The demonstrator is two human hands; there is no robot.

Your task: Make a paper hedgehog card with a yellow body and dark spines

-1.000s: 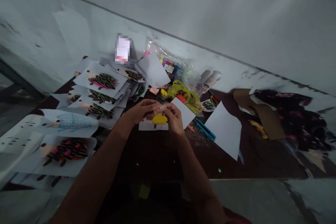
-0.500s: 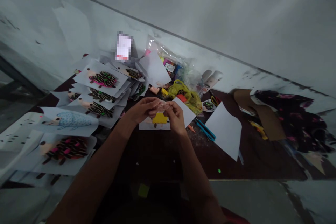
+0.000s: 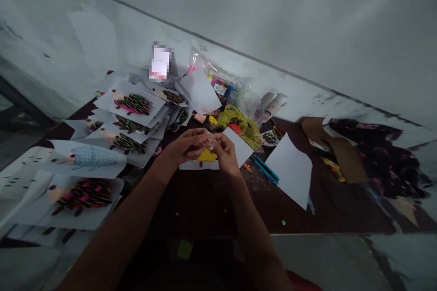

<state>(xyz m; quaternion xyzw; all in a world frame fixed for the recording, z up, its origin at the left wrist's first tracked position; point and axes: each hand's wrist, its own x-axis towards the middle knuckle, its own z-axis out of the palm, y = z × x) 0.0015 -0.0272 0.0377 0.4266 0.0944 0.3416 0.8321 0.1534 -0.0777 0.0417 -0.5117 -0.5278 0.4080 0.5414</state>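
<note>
While you pinch a small clear scrap (image 3: 210, 142) between both hands | left hand (image 3: 186, 145) and right hand (image 3: 225, 157) closed on it, fingertips meeting | scrap above yellow piece (image 3: 206, 156) on tabletop (image 3: 307, 218).

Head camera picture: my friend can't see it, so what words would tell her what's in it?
Two bare hands, the left hand and right hand, meet over a dark table, pinching a small clear piece above a yellow shape on white paper. Hedgehog craft sheets are piled to the left; blue scissors lie to the right.
</note>
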